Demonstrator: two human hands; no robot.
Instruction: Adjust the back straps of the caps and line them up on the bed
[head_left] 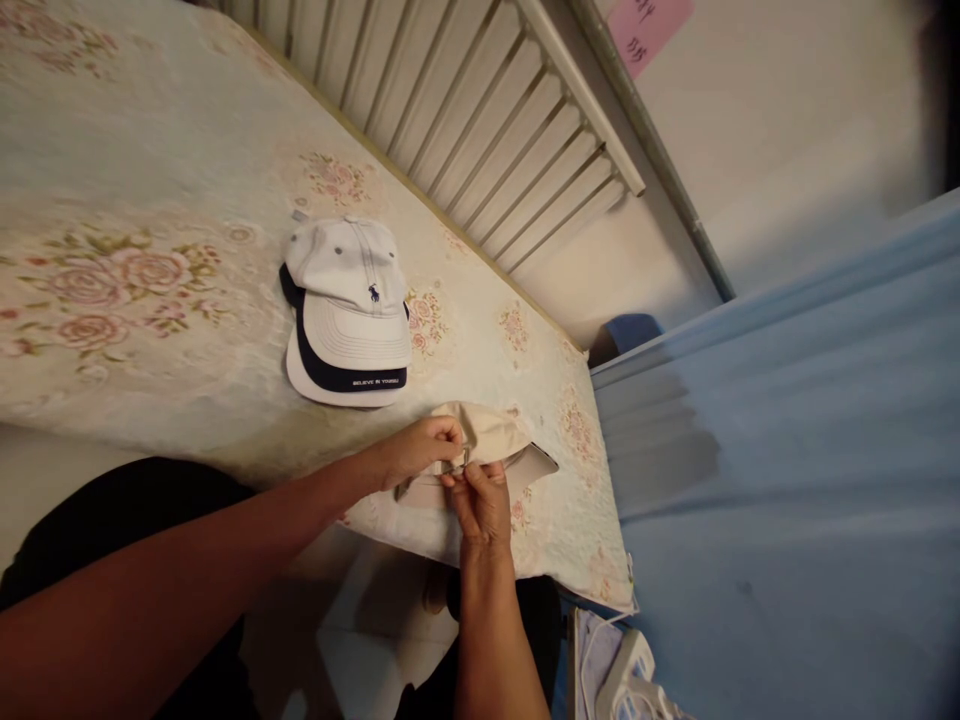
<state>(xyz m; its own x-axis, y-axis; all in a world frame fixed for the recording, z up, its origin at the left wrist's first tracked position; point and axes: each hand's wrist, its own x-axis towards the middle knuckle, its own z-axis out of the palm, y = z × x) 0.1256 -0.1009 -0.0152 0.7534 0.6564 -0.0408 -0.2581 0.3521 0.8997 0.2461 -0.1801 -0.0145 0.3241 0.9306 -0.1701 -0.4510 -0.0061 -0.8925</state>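
Note:
A beige baseball cap rests near the front edge of the flowered bed cover, and both my hands are at its back strap. My left hand pinches the strap side from the left, fingers curled in. From below, my right hand grips the strap by its small metal buckle, thumb and fingers pressed together. The fingers partly hide the strap. To the upper left lies a stack of caps: a white cap with a dark horse emblem on top, a dark-brimmed cap beneath, and another pale brim lowest.
The floral bed cover spreads to the left. A metal rail headboard runs along the back. A blue curtain hangs at the right. White power strips with cables sit at the lower right. A pink note is on the wall.

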